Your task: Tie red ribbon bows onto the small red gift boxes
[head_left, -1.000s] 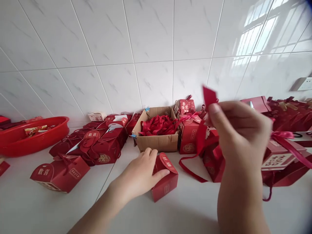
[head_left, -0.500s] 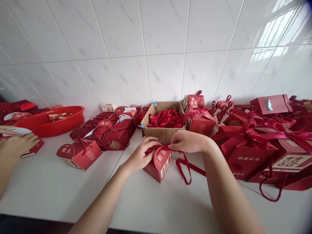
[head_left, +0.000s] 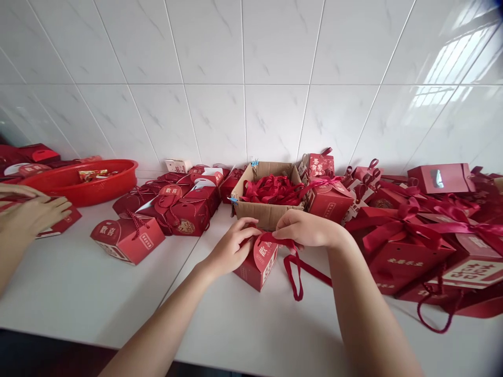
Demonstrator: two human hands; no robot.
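On the table in front of me stands a small red gift box (head_left: 254, 268) with a rounded, printed top flap. My left hand (head_left: 233, 245) is closed around the box's upper left side, thumb towards me. A dark red ribbon (head_left: 298, 277) runs over the box's top and trails in a loop to the right on the table. Pinched at the box's top right is the ribbon, in the fingers of my right hand (head_left: 301, 229). The far side of the box top is hidden behind my fingers.
Behind the box is a cardboard carton (head_left: 267, 210) of red ribbons. Ribbon-tied boxes (head_left: 404, 256) crowd the right; cord-handled boxes (head_left: 188, 212) and a single box (head_left: 128, 238) stand left. Farther left are a red basin (head_left: 98, 183) and another person's hands (head_left: 35, 214) on a box.
The view has shifted slightly. My hands stay at the gift box, with the ribbon still in my right fingers. The other person's hands have moved a little over their box.
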